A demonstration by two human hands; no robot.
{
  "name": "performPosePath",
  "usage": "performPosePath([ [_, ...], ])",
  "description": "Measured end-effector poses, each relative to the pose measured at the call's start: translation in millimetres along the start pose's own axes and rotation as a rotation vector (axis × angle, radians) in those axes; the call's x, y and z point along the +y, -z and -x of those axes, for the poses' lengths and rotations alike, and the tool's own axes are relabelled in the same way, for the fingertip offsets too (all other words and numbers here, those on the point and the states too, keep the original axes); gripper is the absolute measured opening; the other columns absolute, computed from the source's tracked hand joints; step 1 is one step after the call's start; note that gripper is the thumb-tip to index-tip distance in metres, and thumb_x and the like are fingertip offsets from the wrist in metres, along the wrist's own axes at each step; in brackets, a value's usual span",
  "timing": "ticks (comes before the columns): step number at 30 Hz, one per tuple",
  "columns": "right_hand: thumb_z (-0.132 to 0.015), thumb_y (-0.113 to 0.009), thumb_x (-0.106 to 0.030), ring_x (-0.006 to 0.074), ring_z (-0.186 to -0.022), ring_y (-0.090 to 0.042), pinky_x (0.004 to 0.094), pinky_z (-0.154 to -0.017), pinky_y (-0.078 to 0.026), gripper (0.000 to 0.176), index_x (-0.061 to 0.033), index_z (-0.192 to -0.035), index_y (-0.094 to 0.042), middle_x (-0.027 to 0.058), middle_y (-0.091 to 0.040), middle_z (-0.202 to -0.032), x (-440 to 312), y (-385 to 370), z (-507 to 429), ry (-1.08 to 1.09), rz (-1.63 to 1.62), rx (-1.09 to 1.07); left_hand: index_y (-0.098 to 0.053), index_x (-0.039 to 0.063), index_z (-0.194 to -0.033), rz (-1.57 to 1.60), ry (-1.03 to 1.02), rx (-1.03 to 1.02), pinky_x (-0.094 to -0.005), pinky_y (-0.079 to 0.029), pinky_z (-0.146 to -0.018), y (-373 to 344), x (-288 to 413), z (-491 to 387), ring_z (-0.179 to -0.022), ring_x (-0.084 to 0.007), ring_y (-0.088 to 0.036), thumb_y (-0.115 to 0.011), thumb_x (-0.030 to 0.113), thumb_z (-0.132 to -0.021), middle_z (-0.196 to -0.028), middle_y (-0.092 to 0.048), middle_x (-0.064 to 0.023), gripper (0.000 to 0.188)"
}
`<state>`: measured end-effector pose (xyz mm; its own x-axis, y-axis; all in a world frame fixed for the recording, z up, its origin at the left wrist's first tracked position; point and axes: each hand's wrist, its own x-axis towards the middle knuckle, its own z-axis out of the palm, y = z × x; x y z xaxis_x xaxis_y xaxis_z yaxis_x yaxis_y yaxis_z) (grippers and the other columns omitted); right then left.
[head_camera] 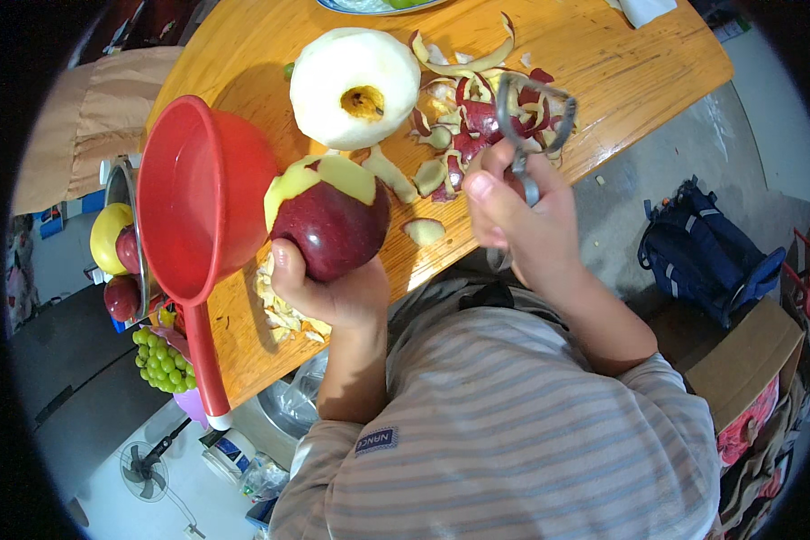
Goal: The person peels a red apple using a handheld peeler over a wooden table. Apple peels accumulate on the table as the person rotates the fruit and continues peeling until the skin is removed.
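Note:
My left hand (327,290) grips a dark red apple (334,226) from below. Its top is peeled to pale yellow flesh, apart from a small scrap of skin. In my right hand (516,209) is a metal Y-shaped peeler (536,115), its head pointing away from me and apart from the apple. Beneath and beyond the peeler lies a heap of red-skinned peelings (476,125). Past the apple sits a large peeled white fruit (354,88) with a brown hollow facing up. A red plastic dipper (179,196) stands left of the apple, its handle towards me.
The wooden table (621,88) has a curved edge. More pale peelings (287,304) lie by my left wrist. Green grapes (164,361) and a metal bowl of fruit (135,229) are at left. A plate (378,5) is at the far edge. On the floor are a blue backpack (709,250) and a cardboard box (742,364).

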<state>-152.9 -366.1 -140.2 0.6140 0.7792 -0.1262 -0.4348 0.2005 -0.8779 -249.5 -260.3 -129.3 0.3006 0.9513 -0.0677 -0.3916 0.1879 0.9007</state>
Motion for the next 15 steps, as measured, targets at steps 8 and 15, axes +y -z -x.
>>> performPosePath([
  [8, -0.053, -0.080, -0.040, 0.0270, -0.064, -0.051, 0.0307, -0.054, -0.043, 0.057, -0.0004, -0.076, -0.046, 0.0128, -0.048, -0.077, -18, 9, -8, 0.565, 1.051, -0.294, -0.030, -0.005, -0.127, -0.135, 0.019, -0.303, -0.0373, -0.038, -0.093, 15, 2, 11, -0.108, -0.0260, -0.048, -0.065, 0.044, -0.065, -0.118, -0.046, -0.0172, 0.087],
  [15, -0.056, -0.077, -0.031, 0.0318, -0.069, -0.053, 0.0350, -0.055, -0.045, 0.052, 0.0027, -0.079, -0.046, 0.0154, -0.049, -0.085, -20, 5, -4, 0.528, 1.155, -0.365, -0.027, -0.005, -0.128, -0.251, -0.034, -0.378, -0.0368, -0.038, -0.094, 19, 3, 15, -0.109, -0.0243, -0.047, -0.072, 0.045, -0.064, -0.120, -0.044, -0.0160, 0.093],
])
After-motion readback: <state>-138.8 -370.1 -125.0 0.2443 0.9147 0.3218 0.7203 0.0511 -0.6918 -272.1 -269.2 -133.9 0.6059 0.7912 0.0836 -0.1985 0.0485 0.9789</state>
